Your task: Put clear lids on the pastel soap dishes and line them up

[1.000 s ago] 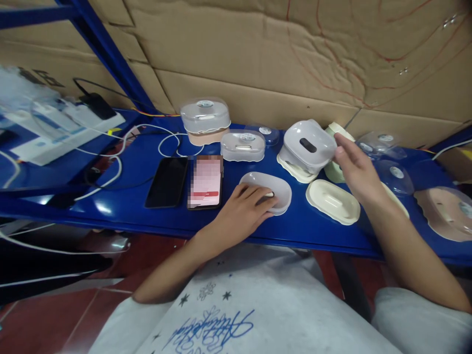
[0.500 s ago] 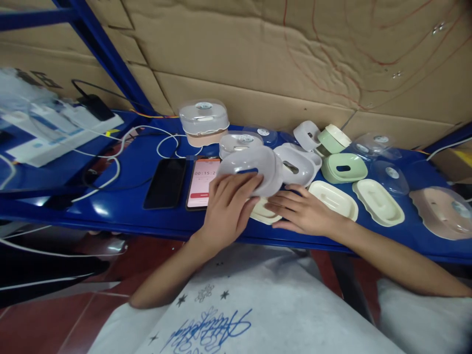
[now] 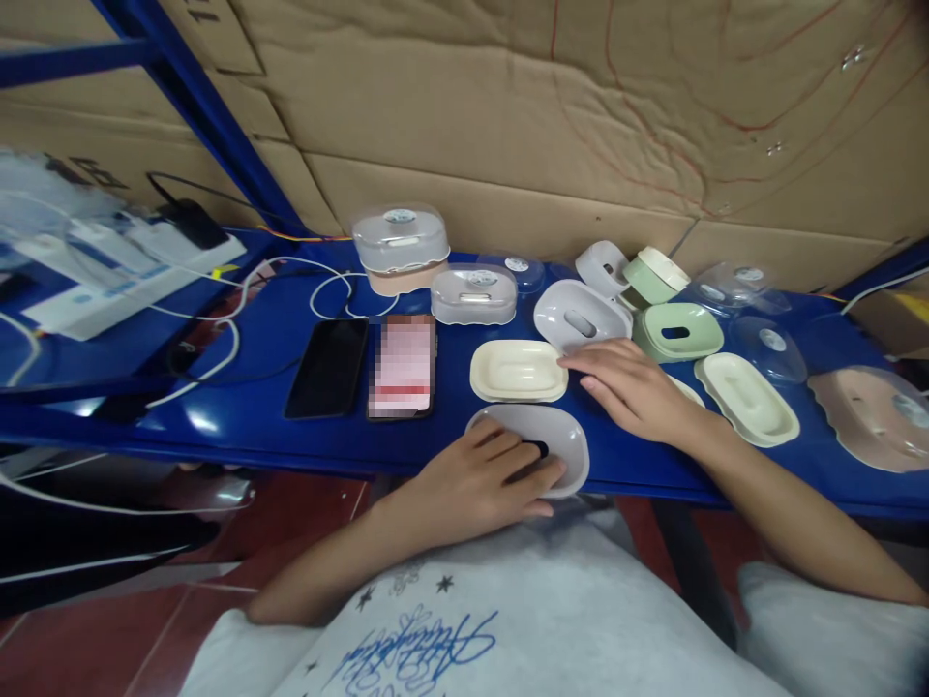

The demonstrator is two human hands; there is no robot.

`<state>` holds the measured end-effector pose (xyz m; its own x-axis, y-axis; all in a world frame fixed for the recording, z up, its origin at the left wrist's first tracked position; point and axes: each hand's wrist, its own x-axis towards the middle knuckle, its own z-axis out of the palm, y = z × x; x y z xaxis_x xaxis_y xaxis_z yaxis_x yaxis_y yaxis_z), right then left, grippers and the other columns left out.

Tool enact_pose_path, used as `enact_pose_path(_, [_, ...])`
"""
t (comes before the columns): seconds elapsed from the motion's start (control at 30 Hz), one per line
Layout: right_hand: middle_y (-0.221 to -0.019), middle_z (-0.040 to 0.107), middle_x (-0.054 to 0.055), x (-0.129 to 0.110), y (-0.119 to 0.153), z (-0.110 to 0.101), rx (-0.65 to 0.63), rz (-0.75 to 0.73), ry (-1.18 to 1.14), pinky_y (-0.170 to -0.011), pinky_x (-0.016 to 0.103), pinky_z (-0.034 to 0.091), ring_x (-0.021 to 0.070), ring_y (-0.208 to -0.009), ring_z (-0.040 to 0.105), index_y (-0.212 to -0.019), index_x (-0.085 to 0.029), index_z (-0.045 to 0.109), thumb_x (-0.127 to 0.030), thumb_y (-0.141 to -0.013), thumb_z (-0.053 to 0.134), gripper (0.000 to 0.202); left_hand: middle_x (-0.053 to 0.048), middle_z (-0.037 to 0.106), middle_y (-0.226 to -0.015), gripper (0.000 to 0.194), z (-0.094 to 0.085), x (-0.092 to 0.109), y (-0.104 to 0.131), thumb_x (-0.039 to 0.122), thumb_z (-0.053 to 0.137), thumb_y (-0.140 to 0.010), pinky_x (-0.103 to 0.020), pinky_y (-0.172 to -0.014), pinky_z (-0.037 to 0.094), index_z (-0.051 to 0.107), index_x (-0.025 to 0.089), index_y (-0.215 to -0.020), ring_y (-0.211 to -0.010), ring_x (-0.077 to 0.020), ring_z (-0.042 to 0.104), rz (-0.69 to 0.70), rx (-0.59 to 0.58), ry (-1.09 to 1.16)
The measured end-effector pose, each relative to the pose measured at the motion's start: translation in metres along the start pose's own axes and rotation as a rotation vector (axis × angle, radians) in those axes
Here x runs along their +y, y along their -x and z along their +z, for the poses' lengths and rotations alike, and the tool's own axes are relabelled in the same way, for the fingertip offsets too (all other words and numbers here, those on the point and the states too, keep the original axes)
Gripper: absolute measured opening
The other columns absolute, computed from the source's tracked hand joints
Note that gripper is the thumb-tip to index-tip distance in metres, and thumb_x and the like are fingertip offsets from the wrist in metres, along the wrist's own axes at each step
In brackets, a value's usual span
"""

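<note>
A grey-lilac soap dish (image 3: 573,453) with a slot in its bottom is tilted at the table's front edge. My left hand (image 3: 494,474) is closed on it, with fingers inside the bowl and the thumb at the near rim. Just behind it a cream soap dish tray (image 3: 519,373) lies flat. My right hand (image 3: 631,387) reaches over from the right, fingers stretched out and tips at that tray's right rim. Under the right hand another cream tray is mostly hidden. Behind it rests a second grey-lilac dish (image 3: 584,315).
Two phones (image 3: 326,368) lie on the left of the blue table (image 3: 239,407), near white cables. Lidded soap boxes (image 3: 401,247) stand at the back. Right are green dishes (image 3: 678,331), a cream tray (image 3: 749,399), clear lids (image 3: 765,348) and a pink box (image 3: 871,416).
My left hand has brought the grey-lilac dish down toward the table's front edge, uncovering the cream tray. That tray sits further back now. My right hand has shifted right and slightly back.
</note>
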<state>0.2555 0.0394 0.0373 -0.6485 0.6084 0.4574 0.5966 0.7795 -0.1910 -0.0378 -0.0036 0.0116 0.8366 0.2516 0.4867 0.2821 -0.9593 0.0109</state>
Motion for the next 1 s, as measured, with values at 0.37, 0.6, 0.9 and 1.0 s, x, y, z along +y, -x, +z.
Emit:
enact_pose_path(0.37, [-0.084,0.075,0.005,-0.011,0.013,-0.033,-0.084,0.02,0.215,-0.078,0.039,0.052,0.0218,-0.077,0.069,-0.093,-0.021,0.072,-0.032,-0.107,0.06,0.022,-0.006,0.075,-0.122,0.02,0.008,-0.003,0.001,0.03,0.064,-0.105,-0.049,-0.112,0.044,0.071,0.022,-0.122,-0.115,-0.0245,0.067,-0.231,0.076,-0.064])
enact_pose_path(0.6, [-0.14,0.071,0.011,-0.036,0.114,-0.023,-0.016,0.354,0.304,-0.103,0.052,0.052,0.0334,-0.127,0.067,-0.139,-0.025,0.067,-0.028,-0.106,0.061,0.033,-0.01,0.065,-0.143,0.032,-0.007,-0.013,0.012,0.029,0.059,-0.108,-0.059,-0.12,0.041,0.065,0.025,-0.139,-0.138,-0.0306,0.056,-0.305,-0.045,0.095])
enact_pose_path(0.9, [-0.127,0.07,0.008,-0.062,0.077,0.018,0.183,0.168,-0.066,-0.11,0.052,0.057,0.028,-0.123,0.068,-0.133,-0.028,0.063,-0.019,-0.093,0.079,0.044,-0.009,0.064,-0.144,0.036,0.004,-0.014,0.005,0.034,0.054,-0.111,-0.059,-0.124,0.04,0.061,0.028,-0.146,-0.138,-0.0283,0.056,-0.258,0.008,0.14])
enact_pose_path(1.0, [-0.128,0.067,0.009,-0.06,0.069,0.022,0.333,0.148,0.015,-0.109,0.056,0.056,0.0312,-0.124,0.067,-0.131,-0.03,0.065,-0.028,-0.084,0.089,0.053,-0.01,0.063,-0.144,0.036,0.007,-0.012,0.001,0.034,0.053,-0.112,-0.059,-0.125,0.041,0.06,0.026,-0.146,-0.138,-0.0276,0.057,-0.243,-0.009,0.135])
